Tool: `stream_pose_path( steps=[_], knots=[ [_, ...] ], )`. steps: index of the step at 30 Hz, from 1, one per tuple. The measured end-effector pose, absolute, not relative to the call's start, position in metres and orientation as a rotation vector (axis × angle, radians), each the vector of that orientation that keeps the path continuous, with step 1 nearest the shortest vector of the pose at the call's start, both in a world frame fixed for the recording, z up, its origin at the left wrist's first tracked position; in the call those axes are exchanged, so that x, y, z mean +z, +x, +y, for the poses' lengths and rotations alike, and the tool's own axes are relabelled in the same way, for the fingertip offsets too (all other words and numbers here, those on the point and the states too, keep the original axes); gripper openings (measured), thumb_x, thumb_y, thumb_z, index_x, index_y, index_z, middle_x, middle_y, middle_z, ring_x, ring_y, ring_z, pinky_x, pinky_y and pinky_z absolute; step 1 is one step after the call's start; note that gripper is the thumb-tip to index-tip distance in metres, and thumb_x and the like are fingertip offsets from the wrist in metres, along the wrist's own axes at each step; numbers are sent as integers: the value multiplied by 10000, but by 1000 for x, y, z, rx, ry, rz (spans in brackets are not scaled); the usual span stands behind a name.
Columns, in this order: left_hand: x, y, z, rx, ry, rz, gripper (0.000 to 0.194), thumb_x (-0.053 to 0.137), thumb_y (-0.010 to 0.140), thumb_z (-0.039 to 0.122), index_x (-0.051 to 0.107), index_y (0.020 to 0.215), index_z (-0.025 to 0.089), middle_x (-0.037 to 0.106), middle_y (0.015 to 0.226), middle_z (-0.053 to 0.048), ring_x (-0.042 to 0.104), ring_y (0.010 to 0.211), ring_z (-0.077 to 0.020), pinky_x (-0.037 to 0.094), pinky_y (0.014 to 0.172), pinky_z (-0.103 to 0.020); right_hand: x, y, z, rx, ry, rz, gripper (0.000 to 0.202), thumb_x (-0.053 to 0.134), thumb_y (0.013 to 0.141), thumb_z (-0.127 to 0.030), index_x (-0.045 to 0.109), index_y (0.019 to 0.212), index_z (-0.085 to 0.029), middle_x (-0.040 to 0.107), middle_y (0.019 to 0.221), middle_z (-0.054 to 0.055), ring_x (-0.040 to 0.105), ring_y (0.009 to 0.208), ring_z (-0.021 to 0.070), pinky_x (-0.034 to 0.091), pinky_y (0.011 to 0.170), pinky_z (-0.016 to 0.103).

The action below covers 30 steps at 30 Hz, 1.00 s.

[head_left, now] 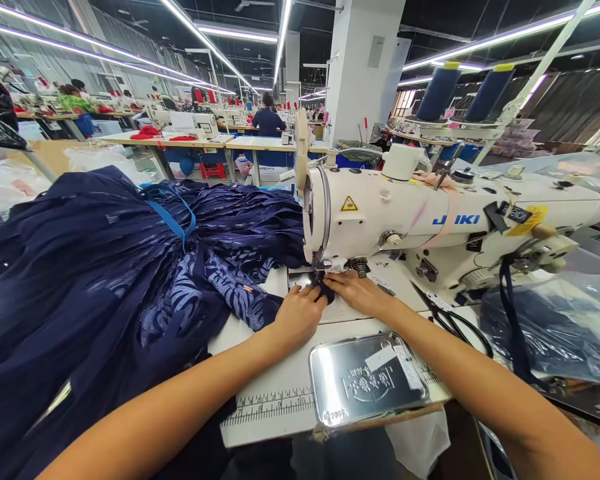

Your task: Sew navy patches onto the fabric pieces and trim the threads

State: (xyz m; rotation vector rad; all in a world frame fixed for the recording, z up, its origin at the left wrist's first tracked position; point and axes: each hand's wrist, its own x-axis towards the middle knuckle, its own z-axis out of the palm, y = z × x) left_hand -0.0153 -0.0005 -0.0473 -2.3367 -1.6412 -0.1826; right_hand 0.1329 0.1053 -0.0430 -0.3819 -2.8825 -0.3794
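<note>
Silver metal tin (353,380), white labels (381,358) on top. Right of tin: black scissors (447,313), then clear plastic bag (555,333), dark inside. Far beyond tin: white pillar (363,73). Beyond and left of tin: red stool (213,171), red cloth (147,133) on bench (117,138), co-worker (269,122) in dark blue.

The left hand (300,315) and right hand (359,293) touch dark cloth (326,293) at the sewing machine (370,213), navy garments (105,240) at nine o'clock, a metal tin (340,370) at five.
</note>
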Motion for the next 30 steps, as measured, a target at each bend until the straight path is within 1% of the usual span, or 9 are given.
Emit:
stream_pose_path(
  steps=[5,10,14,16,18,20,24,28,30],
  knots=[
    [-51,-15,1,-216,-2306,-1621,218,463,808,99,604,974,102,638,1053,-129,599,901,-238,434,786,-387,-44,132,105,-365,-463,-2888,367,436,824,-49,565,1163,-103,590,1175,134,569,1022,246,524,764,355],
    [-50,-17,-8,-277,-2296,-1589,256,456,818,107,580,1042,109,650,1035,-122,584,952,-230,403,857,-399,-46,131,106,-320,-450,-2831,332,440,828,-60,592,1122,-97,611,1126,139,581,993,233,505,801,356],
    [-38,-34,-12,-236,-2411,-1572,283,417,790,25,615,953,145,677,942,-76,583,925,-208,371,879,-407,-47,131,101,-264,-404,-2764,253,453,845,-127,634,1019,-96,629,1016,141,593,897,231,507,749,368],
    [-32,-46,-9,-238,-2447,-1604,278,406,783,16,632,881,145,680,896,-62,579,914,-202,351,894,-414,-48,130,96,-217,-365,-2734,227,460,853,-164,646,971,-108,625,936,126,586,852,221,507,720,359],
    [-27,-53,-6,-275,-2440,-1642,281,396,786,26,638,872,141,673,879,-60,571,906,-198,333,905,-419,-50,129,92,-185,-328,-2698,211,469,853,-184,650,940,-118,611,884,112,571,829,214,503,723,358],
    [-26,-54,-3,-313,-2413,-1662,274,399,804,69,640,914,138,657,873,-68,555,888,-204,339,885,-420,-53,128,89,-174,-309,-2657,205,473,851,-189,651,923,-117,599,862,108,557,821,215,497,742,369],
    [-29,-46,-4,-272,-2390,-1677,283,406,854,194,635,1013,149,608,871,-88,512,835,-225,372,756,-394,-57,128,92,-43,-302,-2591,216,459,854,-174,652,941,-131,599,846,90,550,804,198,500,742,359],
    [-33,-43,-5,-224,-2411,-1697,325,412,854,163,593,1123,177,572,880,-84,489,820,-213,360,722,-365,-57,133,98,194,-234,-2540,244,427,864,-148,659,940,-140,610,866,80,558,796,169,507,717,320],
    [-33,-45,-4,-199,-2435,-1692,354,419,846,138,569,1162,197,563,881,-79,486,821,-208,355,721,-356,-55,136,100,252,-196,-2542,245,426,870,-158,663,932,-152,612,876,75,558,807,164,507,721,316]
  ],
)
